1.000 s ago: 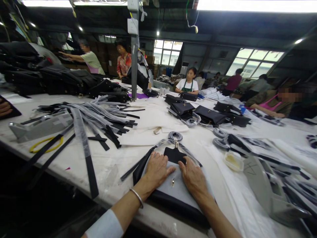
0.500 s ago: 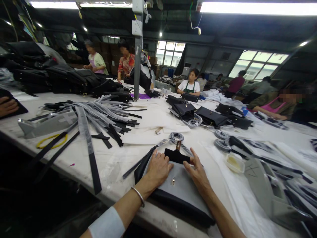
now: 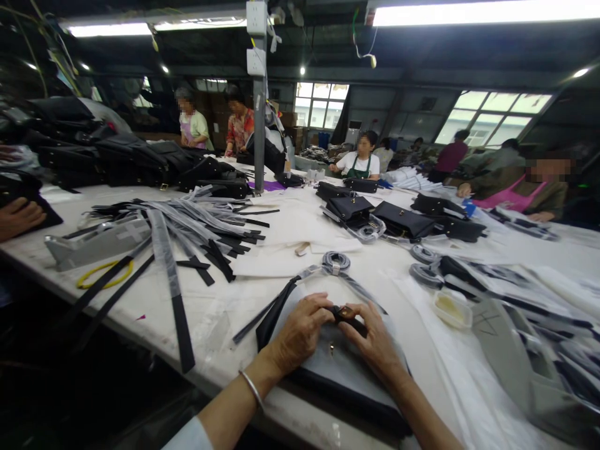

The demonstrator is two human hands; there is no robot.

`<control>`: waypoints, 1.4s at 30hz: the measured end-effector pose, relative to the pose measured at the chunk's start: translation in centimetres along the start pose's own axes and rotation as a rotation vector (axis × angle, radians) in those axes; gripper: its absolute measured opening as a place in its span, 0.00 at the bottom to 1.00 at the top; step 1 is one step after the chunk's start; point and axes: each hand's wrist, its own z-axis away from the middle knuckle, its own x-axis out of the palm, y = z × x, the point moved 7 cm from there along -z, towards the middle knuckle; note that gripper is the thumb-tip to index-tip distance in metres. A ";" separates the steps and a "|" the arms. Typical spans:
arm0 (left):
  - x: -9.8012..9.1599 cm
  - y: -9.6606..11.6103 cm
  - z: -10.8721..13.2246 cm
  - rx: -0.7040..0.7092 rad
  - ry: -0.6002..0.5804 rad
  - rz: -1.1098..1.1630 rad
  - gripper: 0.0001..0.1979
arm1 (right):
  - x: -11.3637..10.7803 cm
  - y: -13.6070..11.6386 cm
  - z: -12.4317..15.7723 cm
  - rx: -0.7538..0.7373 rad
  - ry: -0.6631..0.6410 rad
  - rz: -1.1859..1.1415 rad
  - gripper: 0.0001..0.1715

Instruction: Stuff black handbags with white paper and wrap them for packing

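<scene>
A black handbag lies on the table in front of me, its upper face covered by a grey sheet. A small metal clasp pokes through the sheet. Over the bag's upper part, my left hand grips one side of a black strap tab with a brown end. My right hand pinches the tab from the other side, thumb and fingers closed near the brown end. Fingers hide much of the tab. A plastic-wrapped coiled strap rests just beyond the bag.
Wrapped black straps and a grey tape dispenser lie left. On the right are a small plastic tub and another grey dispenser. Black bags sit farther back. A co-worker's hand shows at far left.
Both hands have come closer together on the black tab. Its brown end pointed away from me before; now it is tipped up between my fingers. The view has shifted slightly.
</scene>
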 end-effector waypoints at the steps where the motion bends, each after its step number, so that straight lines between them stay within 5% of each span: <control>1: 0.0 0.5 0.1 0.029 -0.019 0.050 0.18 | 0.0 -0.1 0.0 0.003 -0.004 0.012 0.09; 7: -0.7 0.9 0.0 -0.032 0.023 0.081 0.21 | 0.3 -0.4 0.1 -0.019 -0.051 0.039 0.06; 16: 0.2 1.8 -0.2 0.049 -0.145 -0.037 0.07 | 0.4 -0.9 0.2 -0.058 -0.051 0.147 0.12; 31: 2.8 0.3 1.0 -0.044 -0.351 0.062 0.11 | 0.4 -2.2 0.7 -0.133 -0.114 0.067 0.09; 42: 1.3 1.2 1.7 -0.075 -0.467 0.097 0.25 | 0.6 -2.7 1.0 -0.136 -0.186 0.066 0.08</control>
